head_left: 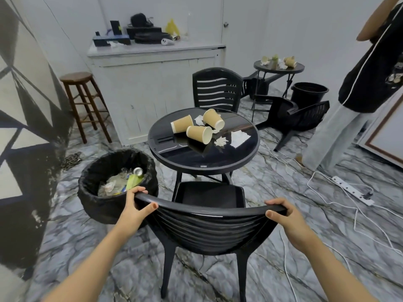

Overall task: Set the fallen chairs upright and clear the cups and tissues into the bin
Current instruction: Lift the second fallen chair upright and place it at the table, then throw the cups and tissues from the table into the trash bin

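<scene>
A black plastic chair [207,227] stands upright in front of me. My left hand [136,205] grips the left end of its top rail and my right hand [283,216] grips the right end. Beyond it, a round black table [174,158] carries three tipped brown paper cups [199,132] and several crumpled tissues [221,141]. A black-lined bin [98,205] with rubbish stands at the left of the table. Another chair [218,90] stands upright behind the table. A fallen chair [298,118] lies on the floor at the right.
A second small table [298,69] with cups and tissues stands at the back right, beside a black bucket [309,92]. A person [370,83] stands at the right. White cables and a power strip [353,190] lie on the floor. A wooden stool [80,101] and a white counter [152,83] are at the back left.
</scene>
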### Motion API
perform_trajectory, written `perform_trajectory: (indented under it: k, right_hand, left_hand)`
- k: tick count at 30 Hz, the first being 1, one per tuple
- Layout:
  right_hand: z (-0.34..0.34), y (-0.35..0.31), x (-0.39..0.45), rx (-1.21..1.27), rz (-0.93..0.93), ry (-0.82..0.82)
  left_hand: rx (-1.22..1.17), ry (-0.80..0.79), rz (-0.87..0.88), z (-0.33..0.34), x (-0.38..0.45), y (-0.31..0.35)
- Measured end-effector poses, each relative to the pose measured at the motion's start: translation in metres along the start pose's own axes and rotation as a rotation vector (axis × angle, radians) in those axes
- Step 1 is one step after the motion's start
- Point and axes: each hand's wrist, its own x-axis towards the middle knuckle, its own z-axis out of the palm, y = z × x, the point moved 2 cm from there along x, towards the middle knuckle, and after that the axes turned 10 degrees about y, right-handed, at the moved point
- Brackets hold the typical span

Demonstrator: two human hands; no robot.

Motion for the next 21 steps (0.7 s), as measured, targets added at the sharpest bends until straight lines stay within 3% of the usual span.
perform_trajectory:
  k: [5,12,14,17,21]
  right_hand:
    - [0.004,-0.009,-0.006,-0.033,0.088,-0.055]
    - [0.014,-0.056,-0.018,-0.453,0.016,-0.130]
    - [0.040,-0.070,-0.016,-0.560,-0.112,-0.082]
    - [0.110,-0.096,-0.035,-0.528,-0.434,-0.079]
    - [0.211,-0.094,-0.075,-0.466,-0.623,-0.394]
  left_hand:
    - [0.070,-0.066,-0.084,-0.009,-0.001,0.002]
    - [0.227,-0.131,-0.103,-0.022,-0.008,0.021]
    - [0.250,-0.121,-0.087,-0.030,-0.013,0.023]
    - [0.309,-0.034,-0.074,-0.049,-0.019,0.018]
    - [0.447,0.110,-0.118,-0.087,-0.035,-0.005]
